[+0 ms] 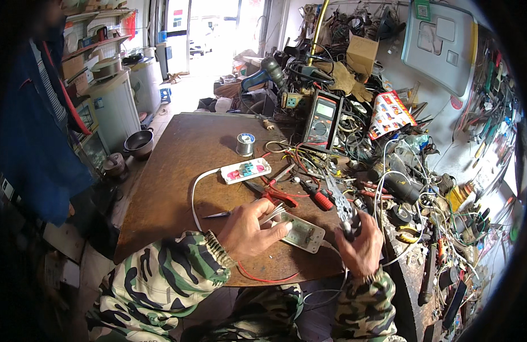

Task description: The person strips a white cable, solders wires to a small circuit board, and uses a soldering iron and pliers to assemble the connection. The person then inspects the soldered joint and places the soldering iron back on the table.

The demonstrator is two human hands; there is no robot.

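Observation:
My left hand [251, 229] is closed at the left end of an open white plastic casing [302, 232], thumb over its rim. Pale thin strips, perhaps wires, show between thumb and forefinger. In my right hand [363, 244] is a silver wire stripper [342, 206] with holes along its flat blades, pointing away from me. A white cable leaves the casing beside this hand. Beyond my hands sits another white casing [246, 170] with red and blue-green parts inside and a white cable [195, 196]. Red-handled pliers [278, 195] and a red-handled screwdriver [320, 198] lie between.
A solder spool [246, 145] stands on the brown tabletop [161, 171]. At the right, a multimeter [320, 121] leans on a heap of tools and cables. A person in dark blue clothing [35, 137] stands at the left. A dark pot [139, 142] is beyond the table.

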